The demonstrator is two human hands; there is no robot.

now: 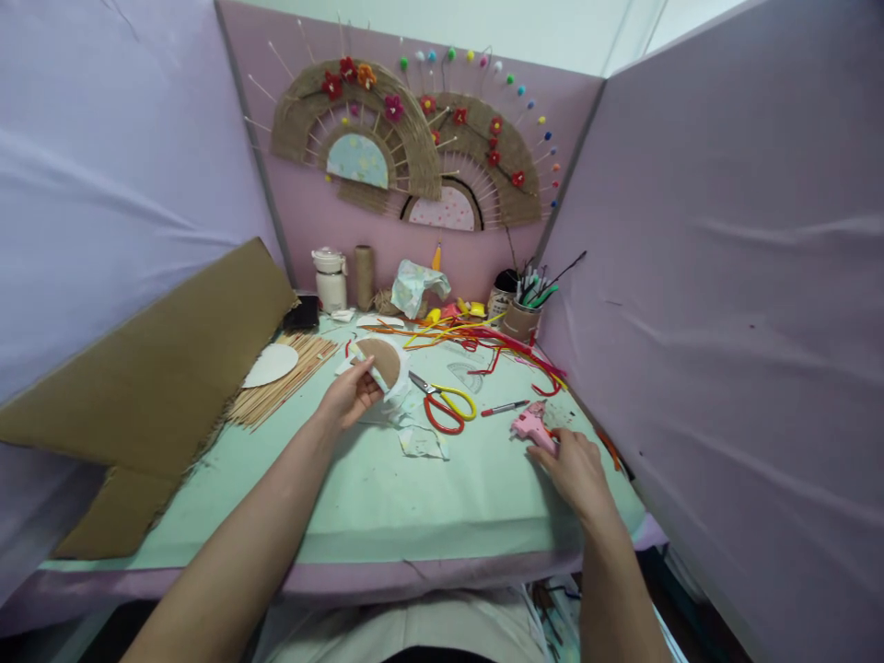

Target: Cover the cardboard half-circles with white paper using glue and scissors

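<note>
Left hand (351,396), arm stretched forward, pinches the card (381,362); right hand (580,468), bent inward, apparently grips the glue gun (533,425), scissors (447,414) between both.

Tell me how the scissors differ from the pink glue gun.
The scissors have one red and one yellow handle; the glue gun is mostly pink. The scissors lie untouched, while the right hand is at the glue gun's grip. Both are hand tools.
</note>
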